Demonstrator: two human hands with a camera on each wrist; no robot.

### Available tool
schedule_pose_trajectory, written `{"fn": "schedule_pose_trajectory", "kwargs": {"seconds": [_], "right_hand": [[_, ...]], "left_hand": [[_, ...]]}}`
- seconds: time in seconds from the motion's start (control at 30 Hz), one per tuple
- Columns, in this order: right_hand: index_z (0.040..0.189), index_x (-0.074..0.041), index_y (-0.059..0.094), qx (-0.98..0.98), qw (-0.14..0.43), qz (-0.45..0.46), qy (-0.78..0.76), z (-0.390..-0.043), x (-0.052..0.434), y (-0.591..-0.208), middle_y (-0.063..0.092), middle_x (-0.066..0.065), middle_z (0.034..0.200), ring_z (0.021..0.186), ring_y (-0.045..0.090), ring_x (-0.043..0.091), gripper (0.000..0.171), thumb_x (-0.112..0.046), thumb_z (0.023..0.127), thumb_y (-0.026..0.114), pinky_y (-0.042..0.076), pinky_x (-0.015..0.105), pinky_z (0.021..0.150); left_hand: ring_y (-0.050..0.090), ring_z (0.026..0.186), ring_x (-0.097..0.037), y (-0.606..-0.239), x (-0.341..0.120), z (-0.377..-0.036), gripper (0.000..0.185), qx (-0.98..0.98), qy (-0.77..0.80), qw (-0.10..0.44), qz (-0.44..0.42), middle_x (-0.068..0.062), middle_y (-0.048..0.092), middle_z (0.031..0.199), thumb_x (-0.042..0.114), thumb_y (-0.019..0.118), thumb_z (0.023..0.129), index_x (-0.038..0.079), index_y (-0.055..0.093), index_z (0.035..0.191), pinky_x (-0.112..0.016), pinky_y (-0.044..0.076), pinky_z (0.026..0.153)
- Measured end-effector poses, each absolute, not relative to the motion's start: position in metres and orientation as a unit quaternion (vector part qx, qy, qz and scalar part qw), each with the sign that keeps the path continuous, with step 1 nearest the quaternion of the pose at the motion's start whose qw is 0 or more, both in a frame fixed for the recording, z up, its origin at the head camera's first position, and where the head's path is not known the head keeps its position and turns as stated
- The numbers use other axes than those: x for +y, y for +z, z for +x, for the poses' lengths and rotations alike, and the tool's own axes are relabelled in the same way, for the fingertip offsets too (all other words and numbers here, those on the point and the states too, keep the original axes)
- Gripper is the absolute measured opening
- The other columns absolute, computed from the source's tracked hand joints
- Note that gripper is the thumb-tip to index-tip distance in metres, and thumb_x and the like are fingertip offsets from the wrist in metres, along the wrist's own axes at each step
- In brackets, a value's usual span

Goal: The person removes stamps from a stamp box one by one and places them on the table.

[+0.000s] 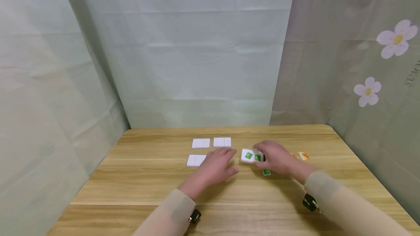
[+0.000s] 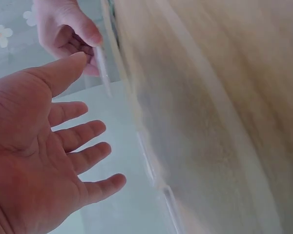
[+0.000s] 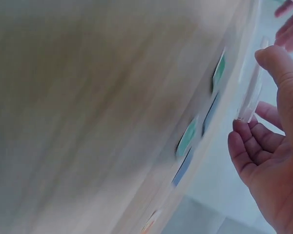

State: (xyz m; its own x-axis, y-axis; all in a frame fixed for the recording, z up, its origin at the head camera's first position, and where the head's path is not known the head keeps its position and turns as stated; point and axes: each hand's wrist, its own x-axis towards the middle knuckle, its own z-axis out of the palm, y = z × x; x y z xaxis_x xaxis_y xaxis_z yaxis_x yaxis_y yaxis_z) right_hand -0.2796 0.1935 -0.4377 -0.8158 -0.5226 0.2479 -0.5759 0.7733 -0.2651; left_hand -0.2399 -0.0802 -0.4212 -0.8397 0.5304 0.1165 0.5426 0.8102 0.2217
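right grip point(image 1: 273, 157) pinches card point(image 1: 252, 156), long axis pointing left | left grip point(image 1: 218, 165) spread flat, nearest, just beside | we see face-down cards point(image 1: 201, 143) beyond

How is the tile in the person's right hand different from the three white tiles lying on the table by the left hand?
The held tile shows green squares on its face; the three white tiles look blank apart from a dividing line. The held tile is pinched in the right hand and lifted; the white tiles lie flat on the table, untouched. All are white, rounded rectangles of similar size.
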Motion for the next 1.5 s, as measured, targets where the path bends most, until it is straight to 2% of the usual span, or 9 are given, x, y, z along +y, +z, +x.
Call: {"fn": "schedule_pose_trajectory", "kwargs": {"seconds": [0.27,0.5,0.87,1.0,1.17,1.5], "right_hand": [[0.13,-0.005,0.074,-0.931,0.059,0.32,0.163,-0.261,0.167,-0.436,0.074,0.009,0.123,0.104,0.065,0.022,0.053,-0.037,0.092,0.089,0.057,0.04,0.084],[0.128,-0.007,0.075,-0.923,0.038,0.344,0.166,-0.243,0.153,-0.438,0.073,0.008,0.124,0.106,0.065,0.022,0.051,-0.037,0.091,0.092,0.057,0.04,0.086],[0.134,-0.015,0.075,-0.932,-0.014,0.326,0.159,-0.223,0.144,-0.44,0.07,0.001,0.13,0.111,0.061,0.016,0.054,-0.043,0.091,0.09,0.058,0.039,0.093],[0.134,-0.017,0.075,-0.931,-0.016,0.33,0.152,-0.219,0.142,-0.44,0.07,-0.001,0.129,0.111,0.061,0.014,0.055,-0.047,0.091,0.089,0.057,0.038,0.094],[0.131,-0.015,0.076,-0.927,-0.002,0.345,0.144,-0.216,0.139,-0.44,0.07,-0.003,0.124,0.105,0.06,0.012,0.053,-0.046,0.09,0.091,0.056,0.036,0.089],[0.131,-0.015,0.076,-0.927,-0.008,0.344,0.146,-0.215,0.137,-0.44,0.068,-0.004,0.121,0.103,0.059,0.011,0.053,-0.045,0.09,0.091,0.055,0.037,0.089]], "left_hand": [[0.05,0.151,-0.031,-0.42,-0.088,-0.229,0.07,-0.946,-0.13,0.022,-0.297,-0.01,0.057,0.161,0.04,0.082,0.102,0.009,0.056,0.159,-0.057,0.04,0.123],[0.056,0.145,-0.029,-0.424,-0.093,-0.217,0.07,-0.941,-0.117,0.027,-0.317,-0.009,0.063,0.154,0.037,0.089,0.097,0.006,0.062,0.154,-0.057,0.044,0.12],[0.06,0.137,-0.027,-0.424,-0.098,-0.203,0.07,-0.939,-0.091,0.004,-0.333,-0.007,0.069,0.143,0.037,0.094,0.089,0.009,0.068,0.148,-0.049,0.044,0.12],[0.062,0.127,-0.024,-0.421,-0.099,-0.2,0.068,-0.935,-0.083,-0.002,-0.345,-0.005,0.07,0.133,0.037,0.096,0.087,0.01,0.07,0.144,-0.046,0.048,0.115],[0.062,0.116,-0.021,-0.42,-0.099,-0.199,0.063,-0.933,-0.079,0.0,-0.35,-0.003,0.07,0.124,0.037,0.098,0.085,0.01,0.073,0.137,-0.04,0.052,0.106],[0.06,0.111,-0.017,-0.425,-0.099,-0.203,0.06,-0.936,-0.085,-0.008,-0.341,0.0,0.069,0.124,0.037,0.097,0.086,0.012,0.074,0.135,-0.037,0.053,0.099]]}}
